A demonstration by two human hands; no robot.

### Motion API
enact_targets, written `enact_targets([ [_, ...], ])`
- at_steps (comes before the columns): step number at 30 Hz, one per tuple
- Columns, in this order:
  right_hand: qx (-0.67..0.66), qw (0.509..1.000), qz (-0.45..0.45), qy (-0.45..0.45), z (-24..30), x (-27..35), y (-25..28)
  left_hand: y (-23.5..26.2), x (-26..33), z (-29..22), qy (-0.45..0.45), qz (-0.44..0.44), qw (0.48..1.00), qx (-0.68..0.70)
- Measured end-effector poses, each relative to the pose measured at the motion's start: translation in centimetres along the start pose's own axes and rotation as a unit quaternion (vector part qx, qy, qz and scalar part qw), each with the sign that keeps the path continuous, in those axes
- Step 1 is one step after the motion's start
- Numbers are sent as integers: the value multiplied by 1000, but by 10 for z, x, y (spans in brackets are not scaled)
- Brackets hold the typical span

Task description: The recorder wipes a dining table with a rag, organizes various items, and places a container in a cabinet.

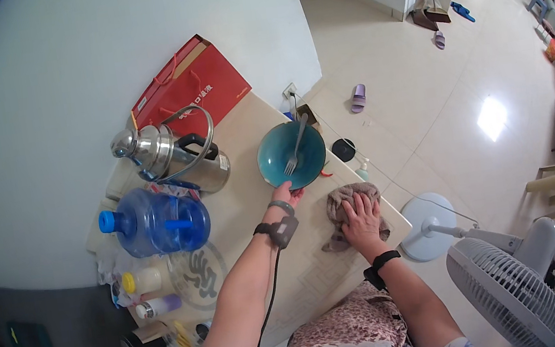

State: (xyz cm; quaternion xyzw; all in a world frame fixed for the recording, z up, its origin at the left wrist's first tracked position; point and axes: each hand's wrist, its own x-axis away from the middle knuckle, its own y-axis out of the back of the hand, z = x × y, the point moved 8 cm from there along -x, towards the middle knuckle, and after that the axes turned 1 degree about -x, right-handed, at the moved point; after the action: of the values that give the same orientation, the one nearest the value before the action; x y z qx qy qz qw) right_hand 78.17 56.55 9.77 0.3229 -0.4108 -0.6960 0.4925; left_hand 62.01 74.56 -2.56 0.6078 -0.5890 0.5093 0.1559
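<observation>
On the beige tabletop (245, 142) we see a teal bowl (291, 155) (a fork (295, 148) inside), a brown cloth (354, 211), a steel kettle (172, 156), a blue water jug (157, 222) and small bottles (149, 294).

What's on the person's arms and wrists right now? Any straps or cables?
Both forearms are bare, with blue-and-white striped short sleeves near the lower edge. The left hand has a grey wristband plus a black strapped device with a black cable trailing down the forearm. The right hand has a black wrist strap.
</observation>
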Motion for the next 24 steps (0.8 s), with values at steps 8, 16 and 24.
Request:
enact_targets([
  [8, 24, 1000, -5, -6, 8, -3, -5, 76, 121, 2, -68, 88, 989, -94],
  [16, 26, 999, 14, 24, 51, -1, -38, 167, 264, 20, -90, 77, 988, -103],
  [24, 38, 932, 198, 302, 192, 78, -89, 221, 332, 43, -132, 33, 988, -67],
])
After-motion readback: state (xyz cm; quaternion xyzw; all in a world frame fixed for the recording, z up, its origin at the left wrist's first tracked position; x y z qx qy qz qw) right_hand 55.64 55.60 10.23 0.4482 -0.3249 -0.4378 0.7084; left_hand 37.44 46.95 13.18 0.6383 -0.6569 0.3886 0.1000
